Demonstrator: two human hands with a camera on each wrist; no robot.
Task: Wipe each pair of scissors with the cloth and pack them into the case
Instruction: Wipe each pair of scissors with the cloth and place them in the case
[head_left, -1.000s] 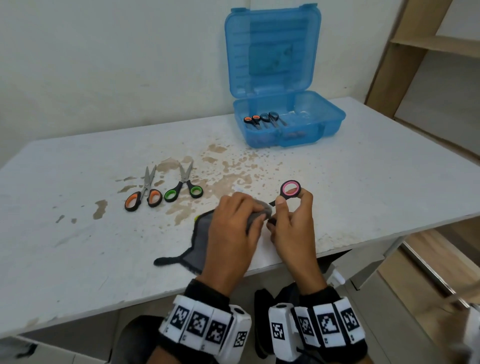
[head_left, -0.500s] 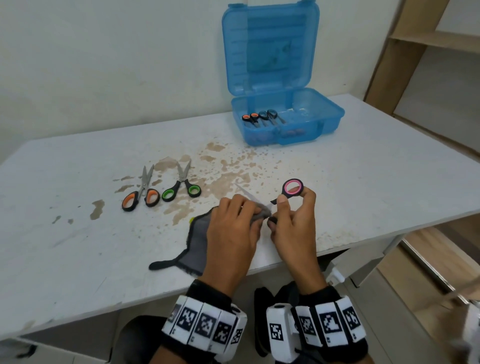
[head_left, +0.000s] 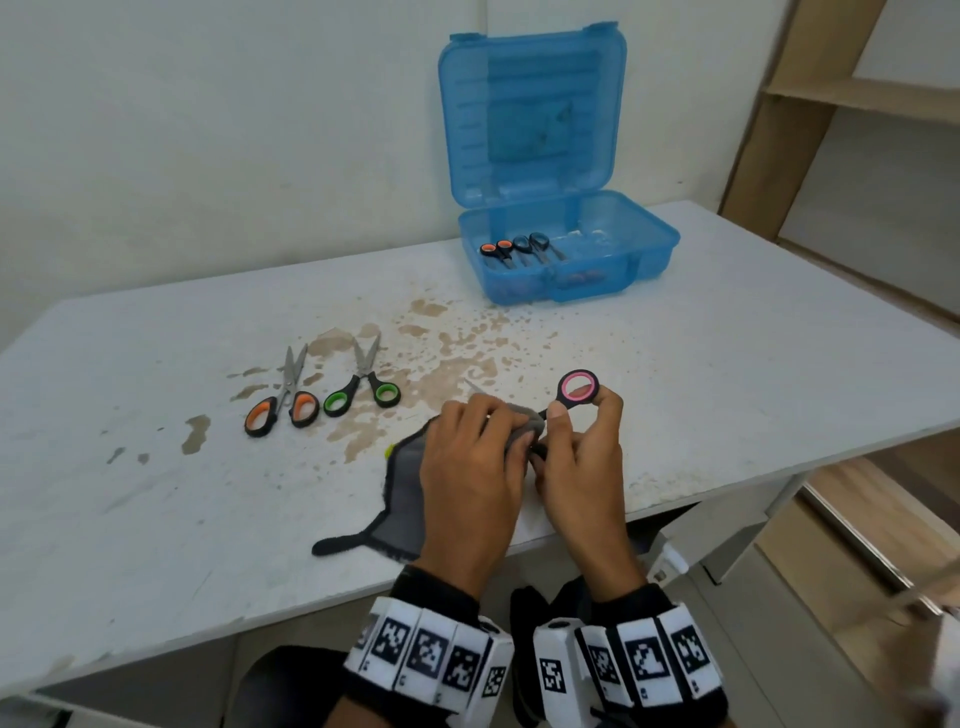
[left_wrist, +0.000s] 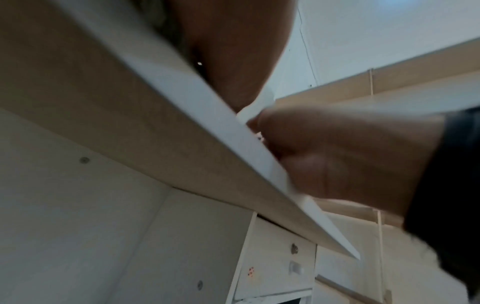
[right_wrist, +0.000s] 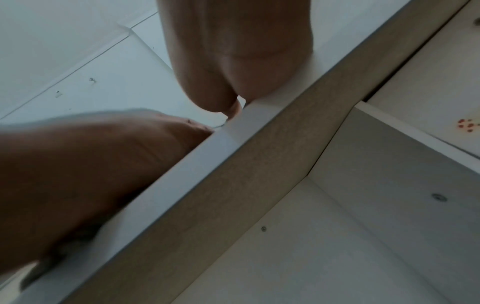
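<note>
Near the table's front edge my right hand (head_left: 574, 441) pinches the pink-handled scissors (head_left: 576, 388) by their handles, one ring sticking up past my fingertips. My left hand (head_left: 478, 452) grips the grey cloth (head_left: 402, 483) folded around the blades; a blade tip (head_left: 470, 384) pokes out beyond my knuckles. The rest of the cloth trails on the table towards me. The open blue case (head_left: 613, 260) stands at the back with two pairs of scissors (head_left: 511, 249) inside. Both wrist views look up from below the table edge (left_wrist: 197, 96) and show only the undersides of my hands.
Orange-handled scissors (head_left: 283, 408) and green-handled scissors (head_left: 363, 389) lie side by side on the left of the white table (head_left: 727, 364), beside brown stains. The case lid leans against the wall. A wooden shelf unit (head_left: 852, 98) stands at the right.
My left hand has slid the cloth back along the blades, so the blade tip now shows beyond it. The right hand has kept its hold on the handles.
</note>
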